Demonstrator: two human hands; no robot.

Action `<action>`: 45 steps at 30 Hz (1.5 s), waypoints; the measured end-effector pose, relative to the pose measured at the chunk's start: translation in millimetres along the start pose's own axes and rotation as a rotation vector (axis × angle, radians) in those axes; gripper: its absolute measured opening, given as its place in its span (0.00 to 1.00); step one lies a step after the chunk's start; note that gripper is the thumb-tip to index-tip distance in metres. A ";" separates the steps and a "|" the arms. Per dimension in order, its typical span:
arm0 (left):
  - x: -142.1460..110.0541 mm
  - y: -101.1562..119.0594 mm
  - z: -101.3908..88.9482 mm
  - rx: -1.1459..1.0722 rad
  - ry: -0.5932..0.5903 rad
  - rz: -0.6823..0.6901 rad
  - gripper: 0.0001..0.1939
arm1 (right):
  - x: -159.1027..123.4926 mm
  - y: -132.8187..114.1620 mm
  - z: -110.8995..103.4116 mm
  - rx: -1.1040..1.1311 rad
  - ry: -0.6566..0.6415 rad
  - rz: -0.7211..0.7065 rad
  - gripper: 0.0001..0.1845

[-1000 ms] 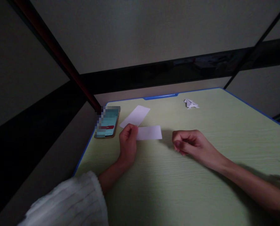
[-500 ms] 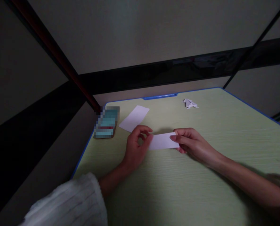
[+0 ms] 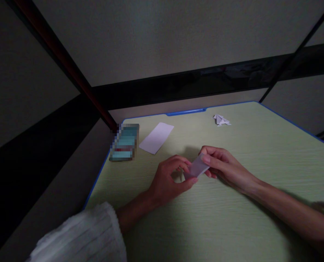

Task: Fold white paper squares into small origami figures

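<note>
A small white piece of paper (image 3: 198, 167) is held between my hands above the table, turned at a slant. My right hand (image 3: 221, 162) pinches its upper right end, thumb on the near face. At its lower left end, my left hand (image 3: 172, 174) curls around the paper, thumb along the lower edge and fingertips behind it. The fingers partly hide that end. Farther back lies a flat white paper sheet (image 3: 156, 138). A folded paper figure (image 3: 221, 120), shaped somewhat like a frog, stands near the far edge.
The light wood-grain table (image 3: 260, 153) has a blue rim. A phone-like object (image 3: 125, 142), its screen pixelated, lies at the left edge. A blue strip (image 3: 186, 112) runs along the far edge, close to a panelled wall (image 3: 178, 43).
My left hand has moved right, toward my right hand. The paper between them has gone from nearly level and facing me to slanted, and shows shorter. My right hand has barely moved.
</note>
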State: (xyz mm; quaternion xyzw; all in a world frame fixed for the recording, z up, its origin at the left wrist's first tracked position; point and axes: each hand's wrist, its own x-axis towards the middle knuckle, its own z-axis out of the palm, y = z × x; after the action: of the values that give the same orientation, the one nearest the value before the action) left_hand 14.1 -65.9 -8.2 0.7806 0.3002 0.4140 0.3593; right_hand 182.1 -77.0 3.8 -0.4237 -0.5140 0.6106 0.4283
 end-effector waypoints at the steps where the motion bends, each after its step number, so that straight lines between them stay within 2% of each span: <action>1: -0.4 0.8 0.1 -0.028 -0.015 -0.014 0.06 | -0.6 0.0 -0.3 -0.033 -0.017 -0.029 0.18; 5: -1.3 1.6 0.5 -0.141 -0.027 -0.072 0.05 | -1.9 -1.6 1.5 -0.104 -0.060 -0.081 0.20; 11: -0.5 -1.8 2.2 -0.311 -0.014 -0.179 0.05 | -2.7 -1.3 2.4 -0.145 -0.057 -0.087 0.16; 18: 0.6 -4.2 2.4 -0.387 -0.005 -0.246 0.04 | -3.3 -6.0 2.4 -0.148 -0.061 -0.036 0.14; 22: 0.7 -6.0 2.3 -0.414 0.006 -0.272 0.04 | -3.3 -5.7 0.9 -0.158 -0.052 -0.043 0.10; 26: 1.3 -6.9 1.2 -0.504 0.077 -0.348 0.04 | -2.3 -1.8 -1.6 -0.157 -0.032 -0.026 0.06; 30: 3.2 -8.0 0.7 -0.621 0.158 -0.437 0.07 | -0.7 0.3 -3.1 -0.177 0.004 -0.023 0.07; 35: 6.0 -10.2 0.5 -0.733 0.236 -0.528 0.14 | 0.0 -0.4 -2.0 -0.186 -0.078 0.034 0.06; 39: 6.7 -7.1 -0.1 -0.716 0.211 -0.566 0.15 | -0.2 0.1 -0.5 -0.129 -0.141 0.106 0.06; 45: 6.0 -1.8 0.3 -0.624 0.153 -0.598 0.15 | 0.2 0.2 -0.6 -0.045 -0.048 0.142 0.11</action>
State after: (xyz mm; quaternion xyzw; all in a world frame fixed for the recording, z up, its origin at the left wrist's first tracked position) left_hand 16.9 -60.4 -7.2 0.4805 0.3994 0.4193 0.6586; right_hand 182.6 -76.7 3.5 -0.4538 -0.5063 0.6377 0.3620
